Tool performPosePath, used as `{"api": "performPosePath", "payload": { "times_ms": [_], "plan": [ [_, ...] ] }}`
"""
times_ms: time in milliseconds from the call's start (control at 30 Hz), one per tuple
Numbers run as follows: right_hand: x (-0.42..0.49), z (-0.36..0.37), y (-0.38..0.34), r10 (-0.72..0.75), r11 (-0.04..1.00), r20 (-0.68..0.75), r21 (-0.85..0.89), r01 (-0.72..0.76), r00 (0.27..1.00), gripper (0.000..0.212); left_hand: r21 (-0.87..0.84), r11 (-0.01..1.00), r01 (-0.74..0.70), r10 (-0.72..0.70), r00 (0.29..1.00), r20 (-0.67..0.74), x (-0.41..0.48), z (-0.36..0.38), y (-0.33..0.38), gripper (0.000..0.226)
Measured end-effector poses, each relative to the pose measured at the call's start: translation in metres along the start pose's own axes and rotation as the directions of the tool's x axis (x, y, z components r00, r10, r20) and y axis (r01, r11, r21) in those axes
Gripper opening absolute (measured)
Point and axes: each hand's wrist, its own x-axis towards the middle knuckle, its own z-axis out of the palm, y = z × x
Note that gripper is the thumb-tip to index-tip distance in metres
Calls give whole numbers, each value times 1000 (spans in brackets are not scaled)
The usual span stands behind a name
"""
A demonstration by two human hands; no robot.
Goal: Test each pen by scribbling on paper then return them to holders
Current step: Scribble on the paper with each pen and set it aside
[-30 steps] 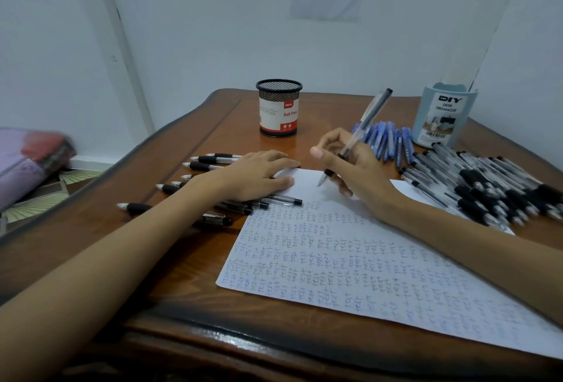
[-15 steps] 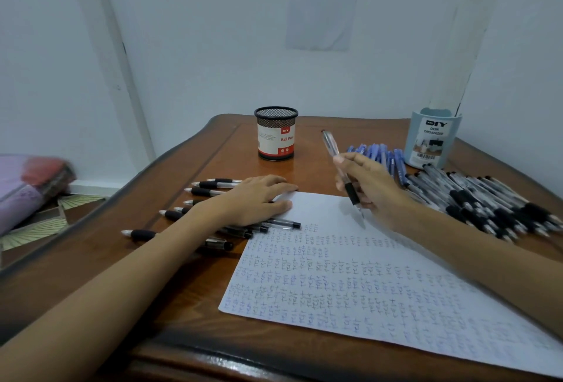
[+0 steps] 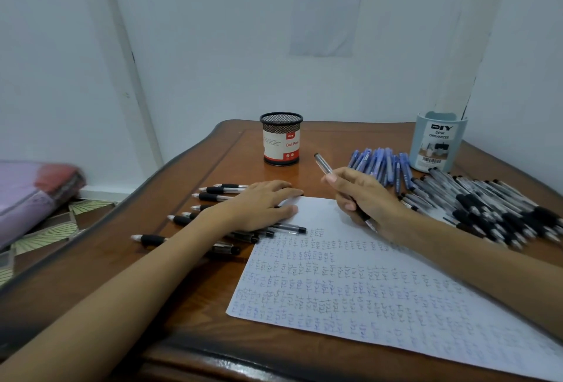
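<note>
The right hand [image 3: 365, 198] has its fingers curled round a clear-barrelled pen [image 3: 323, 164] with a black grip. The butt end leans up and away to the left; the tip points down at the top of the paper [image 3: 365, 284]. The tip is blurred against the hand, so I cannot tell whether it touches the sheet. The left hand [image 3: 262, 204] lies flat with straight fingers and holds nothing. It presses on the paper's upper left corner and on several of the black-grip pens [image 3: 213, 190] that lie in a loose row on the worktop [image 3: 240, 162], a couple of them reaching onto the sheet's edge. The paper lies slanted and is covered from below the hands to the near edge with rows of small scribbles in blue and dark ink; only a strip at the top is blank. Just beyond the right hand lies a bunch of blue pens [image 3: 380, 165], and to its right a large heap of clear pens [image 3: 487, 208] with black grips. Further back, a black mesh holder [image 3: 281, 139] with a red and white label stands upright beyond the left hand. A pale blue holder [image 3: 437, 140] marked as a desk organizer stands at the right rear corner. A printed sheet [image 3: 327, 6] hangs on the wall behind, and a pink bundle [image 3: 33, 195] lies on the floor to the left.
</note>
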Motion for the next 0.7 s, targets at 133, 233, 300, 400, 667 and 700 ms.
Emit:
{"api": "performPosePath", "payload": {
  "times_ms": [133,233,300,400,667,700],
  "plan": [
    [-1,-1,-2,20,1000,-9,8,-20,1000,20,-2,1000,-3,3,1000,-1,0,0,0,48],
    [-1,-9,-8,25,975,-48,-219,-35,999,20,-16,1000,-14,14,1000,-16,-1,0,0,48],
    [-1,-23,-19,-11,897,-84,-442,-27,996,13,-36,999,-27,26,999,-35,-2,-1,2,48],
    [-10,-57,-38,-108,762,-146,-647,-13,983,13,-42,998,-48,45,997,-61,-2,-2,5,49],
    [-20,-142,-29,-136,434,-427,-837,-333,894,28,-23,979,-204,201,976,-78,19,-11,47,46],
    [-20,-146,-27,-123,403,-442,-840,-363,888,30,-34,974,-225,222,972,-80,23,-11,56,46]
  ]
}}
